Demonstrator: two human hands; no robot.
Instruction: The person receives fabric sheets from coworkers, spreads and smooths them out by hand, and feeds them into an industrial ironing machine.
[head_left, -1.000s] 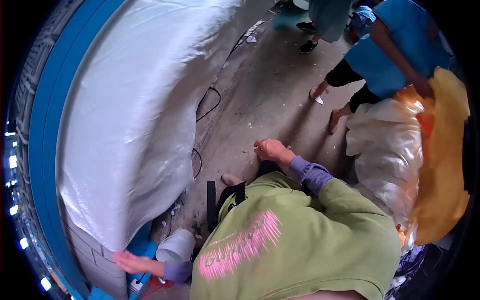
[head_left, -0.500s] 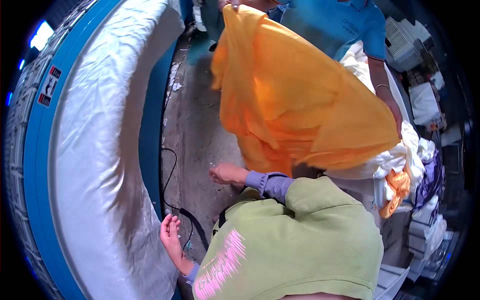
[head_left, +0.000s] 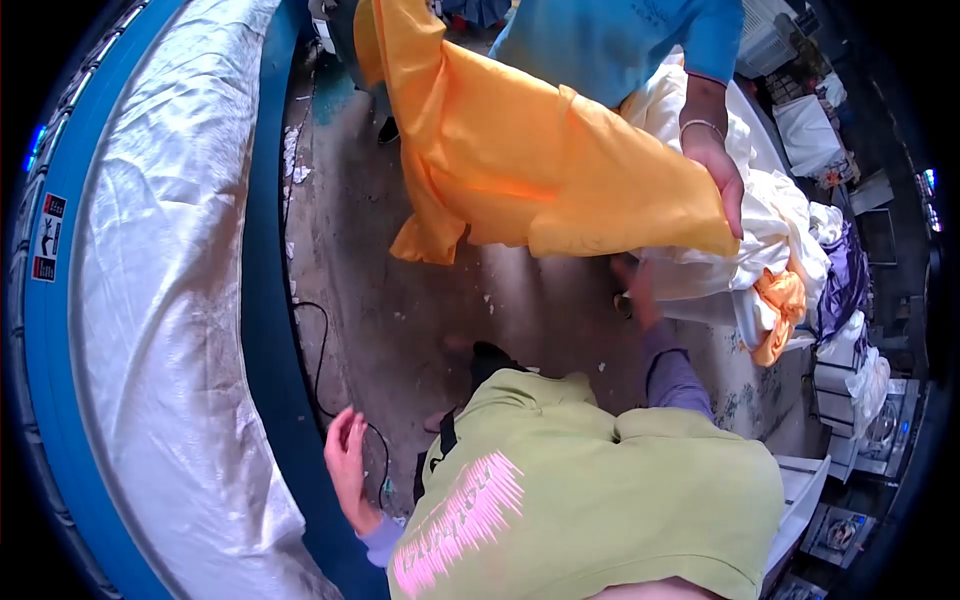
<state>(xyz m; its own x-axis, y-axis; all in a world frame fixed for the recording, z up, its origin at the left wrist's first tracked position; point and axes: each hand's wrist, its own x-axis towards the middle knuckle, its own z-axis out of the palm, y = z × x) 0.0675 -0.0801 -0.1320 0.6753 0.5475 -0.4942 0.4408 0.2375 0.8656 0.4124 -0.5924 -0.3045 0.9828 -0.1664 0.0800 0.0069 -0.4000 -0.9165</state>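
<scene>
My left hand [head_left: 350, 462] is held low beside the blue edge of the white-covered machine, fingers loosely extended and nothing in it. Farther right, my right hand [head_left: 642, 292] reaches forward just below an orange cloth [head_left: 560, 160]; it is blurred, but its fingers look stretched out and hold nothing visible. A gap shows between that hand and the cloth. Another person in a blue shirt [head_left: 590, 50] holds the cloth up, with one hand [head_left: 718, 180] at its right corner. The person's other hand is out of frame.
White fabric [head_left: 175, 300] covers the long blue machine [head_left: 275, 300] on the left. A black cable [head_left: 322, 350] lies on the floor among paper scraps. At the right are piled white cloths [head_left: 785, 215], a bunched orange cloth [head_left: 778, 310] and a purple cloth [head_left: 845, 280].
My right hand has swung rightward and forward from near the middle, toward the orange cloth. The other person's cloth has risen, its lower edge now higher. My left hand stays low beside the machine.
</scene>
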